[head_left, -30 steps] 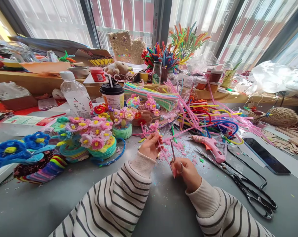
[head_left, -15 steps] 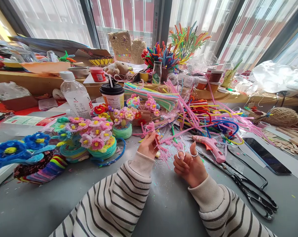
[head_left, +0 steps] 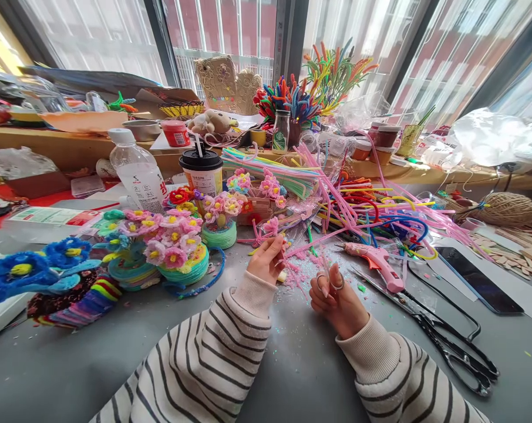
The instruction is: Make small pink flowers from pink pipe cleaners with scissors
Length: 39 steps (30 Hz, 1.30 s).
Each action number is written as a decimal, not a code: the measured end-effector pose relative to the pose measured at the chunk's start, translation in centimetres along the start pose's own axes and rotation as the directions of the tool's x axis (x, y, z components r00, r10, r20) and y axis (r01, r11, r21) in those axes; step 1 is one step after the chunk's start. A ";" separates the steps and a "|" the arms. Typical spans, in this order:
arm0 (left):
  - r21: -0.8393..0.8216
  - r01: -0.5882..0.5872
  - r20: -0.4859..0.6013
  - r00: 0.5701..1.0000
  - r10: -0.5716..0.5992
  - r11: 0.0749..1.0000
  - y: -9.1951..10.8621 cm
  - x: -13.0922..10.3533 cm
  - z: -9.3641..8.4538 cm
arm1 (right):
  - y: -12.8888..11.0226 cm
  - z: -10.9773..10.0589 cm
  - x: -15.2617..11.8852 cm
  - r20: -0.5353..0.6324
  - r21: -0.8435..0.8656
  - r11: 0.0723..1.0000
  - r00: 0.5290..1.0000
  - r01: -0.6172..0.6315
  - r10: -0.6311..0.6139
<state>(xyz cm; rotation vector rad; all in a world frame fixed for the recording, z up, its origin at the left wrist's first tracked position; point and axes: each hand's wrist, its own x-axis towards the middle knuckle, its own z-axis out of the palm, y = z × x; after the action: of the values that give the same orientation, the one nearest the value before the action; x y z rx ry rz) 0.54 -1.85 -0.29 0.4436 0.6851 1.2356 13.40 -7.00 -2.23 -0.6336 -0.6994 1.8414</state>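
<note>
My left hand [head_left: 266, 259] is closed, its fingertips pinching a thin pink pipe cleaner [head_left: 291, 271] that slants down to the right. Close by on its right, my right hand [head_left: 339, 305] has thumb and finger through the loops of small scissors [head_left: 322, 274]. The scissors point away from me, and their slim blades are hard to make out against the table. Pink fuzzy clippings [head_left: 302, 257] and glitter lie scattered between and beyond both hands. A pink pipe-cleaner flower [head_left: 271, 225] shows just past the left fingertips.
Potted pipe-cleaner flowers [head_left: 173, 238] stand at left, near a plastic bottle [head_left: 138, 170] and lidded cup [head_left: 201, 176]. Loose pipe cleaners [head_left: 371, 205] spread behind. On the right lie a pink glue gun [head_left: 380, 267], large black scissors [head_left: 442, 338], a phone [head_left: 475, 276] and twine [head_left: 510, 207].
The loops of the small scissors have drawn slightly closer as my right thumb moved toward the fingers. My left hand stays nearly in place with the pink pipe cleaner.
</note>
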 end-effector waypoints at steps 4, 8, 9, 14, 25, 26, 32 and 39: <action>0.011 -0.009 -0.026 1.000 0.009 1.000 0.0 -0.2 0.1 | 0.2 -0.1 0.0 -0.094 -0.118 0.992 0.994 0.046 -0.057; 0.049 -0.015 -0.054 0.998 0.017 0.999 0.1 -0.2 0.2 | 0.8 -0.7 0.1 -0.177 -0.301 0.953 0.980 0.039 -0.096; 0.064 -0.015 -0.053 0.998 0.018 0.998 0.1 -0.1 0.2 | 0.8 -0.8 0.1 -0.187 -0.355 0.934 0.977 0.035 -0.107; 0.066 -0.047 -0.014 0.999 0.048 0.997 -0.1 0.0 0.2 | 0.8 -0.4 0.0 -0.156 -0.593 0.805 0.981 0.001 -0.116; 0.114 0.012 0.079 0.997 -0.021 0.993 -0.3 -0.3 0.2 | 0.6 -0.1 -0.3 -0.165 -0.663 0.747 0.966 0.041 -0.200; 0.141 0.026 0.092 0.995 -0.039 0.990 -0.3 -0.4 0.3 | 0.6 -0.1 -0.2 -0.180 -0.658 0.751 0.959 0.049 -0.220; 0.237 0.059 0.143 0.985 -0.095 0.970 -0.4 -0.8 0.6 | 0.5 0.1 -0.2 -0.248 -0.615 0.787 0.934 0.053 -0.257; 0.386 0.073 0.206 0.965 -0.163 0.920 -0.8 -0.6 0.1 | 0.7 -0.1 -0.2 -0.271 -0.556 0.831 0.936 0.039 -0.225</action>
<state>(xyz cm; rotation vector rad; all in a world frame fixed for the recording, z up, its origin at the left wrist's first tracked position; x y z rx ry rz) 1.06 -2.60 -0.56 0.8410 0.7354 0.9160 13.13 -7.38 -2.81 -1.1999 -1.0226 1.3494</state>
